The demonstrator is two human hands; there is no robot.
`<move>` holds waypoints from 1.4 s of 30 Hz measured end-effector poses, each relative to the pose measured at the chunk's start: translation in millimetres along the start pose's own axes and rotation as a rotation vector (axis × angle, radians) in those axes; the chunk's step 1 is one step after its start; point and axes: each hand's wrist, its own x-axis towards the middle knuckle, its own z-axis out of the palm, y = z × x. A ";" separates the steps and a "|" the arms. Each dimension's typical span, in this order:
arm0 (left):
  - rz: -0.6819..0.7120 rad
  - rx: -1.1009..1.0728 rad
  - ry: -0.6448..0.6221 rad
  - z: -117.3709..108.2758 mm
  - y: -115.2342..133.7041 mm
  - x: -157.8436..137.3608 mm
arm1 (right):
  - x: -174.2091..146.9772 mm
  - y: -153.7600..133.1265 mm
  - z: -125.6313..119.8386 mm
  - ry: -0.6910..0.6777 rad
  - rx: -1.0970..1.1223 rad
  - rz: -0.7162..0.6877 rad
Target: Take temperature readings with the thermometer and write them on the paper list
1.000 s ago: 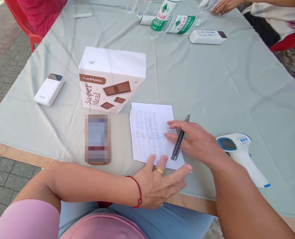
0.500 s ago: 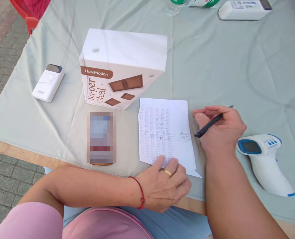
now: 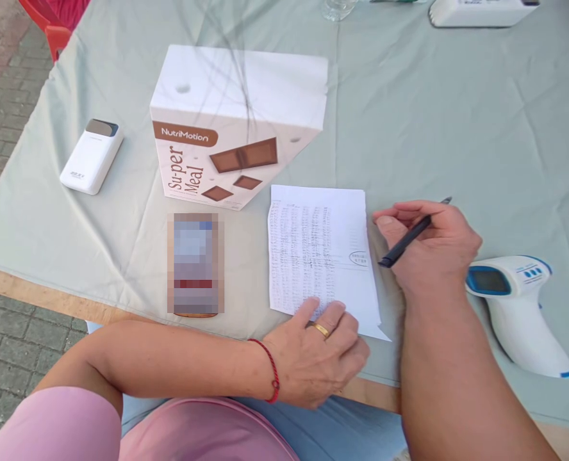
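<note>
A white sheet of paper (image 3: 345,230) covered in columns of small writing lies in front of me on the cloth. My left hand (image 3: 320,352), with a gold ring and a red string bracelet, rests on its lower edge; the fingers are bent and loosely apart, holding nothing. To the right of the sheet, my right hand (image 3: 428,246) is closed around a black pen (image 3: 404,242). The pen's lower end points toward the paper's right edge, and its other end sticks out behind the fingers. A white and blue infrared thermometer (image 3: 519,314) lies just right of my right wrist.
A white NutriMotion box (image 3: 239,89) stands beyond the paper. Left of the paper lies a phone (image 3: 195,266) with a blurred screen. A white power bank (image 3: 92,157) is farther left. Another white device (image 3: 481,13) and a clear bottle (image 3: 338,8) are at the far edge.
The view has shifted slightly, so the far objects sit higher in the picture. My right hand with the pen is slightly farther right; my left hand stays on the paper.
</note>
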 end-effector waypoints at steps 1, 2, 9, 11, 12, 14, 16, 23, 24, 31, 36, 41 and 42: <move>-0.002 0.005 -0.002 -0.5 0.2 -0.2 | -0.2 -0.4 0.2 0.002 0.004 0.001; -0.006 0.010 0.000 -0.8 0.4 -0.4 | -0.3 -1.0 0.5 0.005 0.007 0.001; 0.002 0.014 0.035 4.8 1.8 -0.8 | -0.4 -4.1 0.9 0.001 -0.009 0.006; 0.007 0.016 0.033 5.9 1.8 -0.7 | -0.4 -4.6 1.1 0.006 -0.001 0.022; 0.008 0.018 0.028 6.1 1.8 -0.7 | -0.5 -4.8 1.4 0.011 0.005 0.029; 0.012 0.021 0.017 6.1 1.7 -0.7 | -0.6 -5.0 2.2 0.029 0.016 0.038; 0.010 0.022 0.016 6.0 1.6 -0.7 | -0.6 -4.9 2.6 0.039 0.023 0.042; 0.005 0.000 0.053 6.5 1.6 -0.8 | -0.5 -3.9 0.6 -0.004 0.003 0.029; 0.004 0.000 0.056 6.5 1.6 -0.8 | -0.8 -4.0 0.4 -0.006 -0.001 0.025; 0.005 0.001 0.054 7.0 1.5 -0.4 | -1.5 -4.9 0.4 0.000 -0.008 0.011; 0.011 0.011 0.035 7.0 1.2 -0.1 | -0.1 -5.4 -0.6 -0.008 -0.015 0.035; 0.015 0.013 0.031 4.6 0.4 -0.6 | 0.4 -5.0 -0.5 -0.005 -0.034 0.039; 0.015 0.014 0.032 4.2 0.3 -0.8 | 0.3 -4.9 -0.4 -0.004 -0.032 0.039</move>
